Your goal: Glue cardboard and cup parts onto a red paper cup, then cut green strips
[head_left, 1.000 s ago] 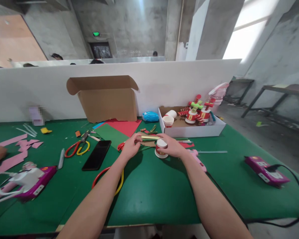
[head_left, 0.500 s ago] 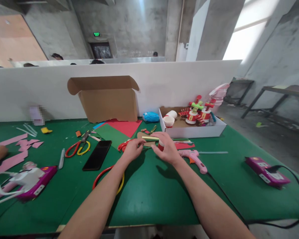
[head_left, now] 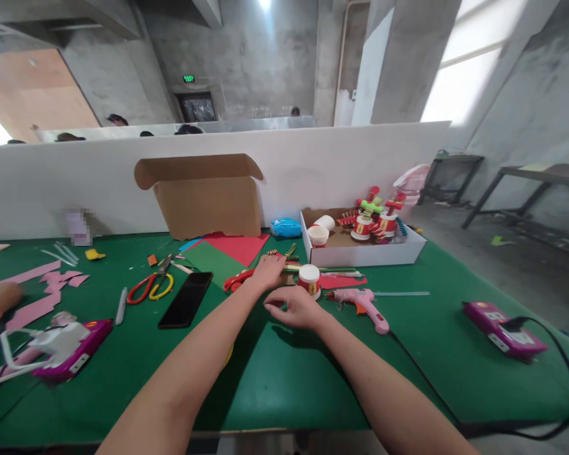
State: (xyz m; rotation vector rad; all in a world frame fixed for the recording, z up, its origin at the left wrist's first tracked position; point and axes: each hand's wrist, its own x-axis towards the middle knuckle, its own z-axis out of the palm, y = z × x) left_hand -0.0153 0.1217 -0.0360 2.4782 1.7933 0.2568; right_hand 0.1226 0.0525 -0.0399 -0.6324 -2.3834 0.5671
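Concrete walls (head_left: 275, 69) are standing behind a white partition (head_left: 313, 148), and a green table (head_left: 275, 385) is filling the foreground. From the head view, the sole view inspected, the left hand (head_left: 269, 273) is hovering over or touching the near ends of some strips (head_left: 293, 268), just short of the springs (head_left: 291, 251). Its fingertips are pointing away from the camera; whether they are gripping anything, I cannot tell. The right hand (head_left: 294, 308) is hanging above the table, loosely curled, a narrow gap showing between thumb and fingers, with nothing visible in it. The cup (head_left: 310, 278) is standing upright just behind that hand; contact between them cannot be confirmed. The glue gun (head_left: 360, 296) is lying to the right, its nozzle pointing at the cup.

Findings on handling: the left fingers are working in clutter, so, in my judgement, pinching one strip lightly by its end is serving better than raking the pile. Since the right wrist is sitting near the nozzle, keeping it clear is advisable. The cup is looking light and is probably tipping at a careless knuckle; steadying it low is sounder.
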